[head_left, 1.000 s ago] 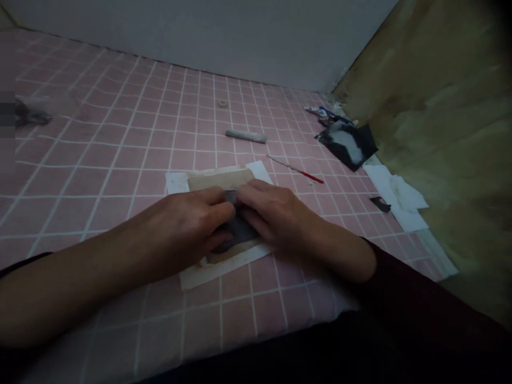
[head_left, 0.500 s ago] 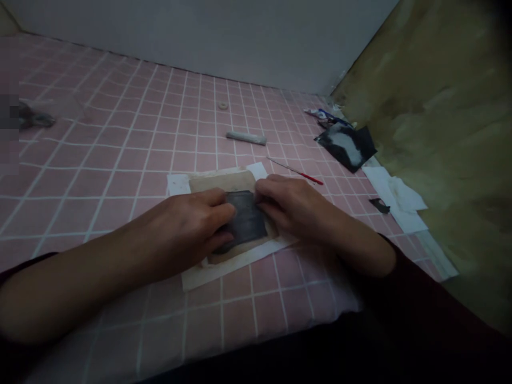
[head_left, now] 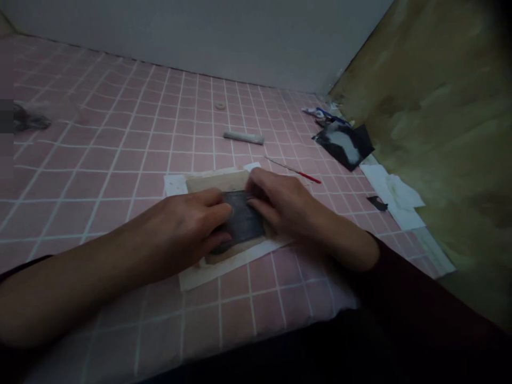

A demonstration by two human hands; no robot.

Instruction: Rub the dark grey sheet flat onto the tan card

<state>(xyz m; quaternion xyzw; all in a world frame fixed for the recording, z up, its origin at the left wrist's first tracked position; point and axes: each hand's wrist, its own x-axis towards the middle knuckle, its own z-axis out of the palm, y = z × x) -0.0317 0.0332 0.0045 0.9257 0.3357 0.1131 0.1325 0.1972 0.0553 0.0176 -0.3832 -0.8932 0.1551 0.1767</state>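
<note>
A dark grey rectangular sheet lies flat on a beige sheet, and white paper shows beneath them. From the left, my left hand grips the grey sheet's left side with bent fingers. At its upper right corner my right hand is closed, thumb and fingers bent together against the grey sheet. Their exact hold at that corner is partly hidden.
A pink checked cloth covers the table. Beyond the hands lie a thin tool with a red handle, a grey stick and a small ring. Black sheet material and white paper scraps lie along the right wall.
My right hand has shifted slightly up and left over the grey sheet's upper right corner. My left hand keeps its place on the sheet. The view has moved slightly.
</note>
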